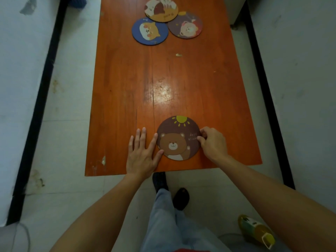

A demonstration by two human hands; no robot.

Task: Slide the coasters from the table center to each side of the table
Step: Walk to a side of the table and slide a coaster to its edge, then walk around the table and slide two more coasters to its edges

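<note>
A brown round coaster with a bear and a yellow sun (179, 138) lies near the front edge of the orange wooden table (163, 79). My left hand (142, 151) rests flat on the table, fingers spread, its thumb and forefinger touching the coaster's left rim. My right hand (212, 142) has its fingertips curled onto the coaster's right rim. At the far end lie three more coasters, touching or overlapping: a blue one with a dog (150, 31), an orange one (161, 9) and a brown one with a pale bear (185, 25).
The table stands on a pale tiled floor with black strips (267, 99) along both sides. My legs in light trousers and dark shoes (181, 198) are below the front edge. A yellow and green object (256, 230) sits on the floor at the lower right.
</note>
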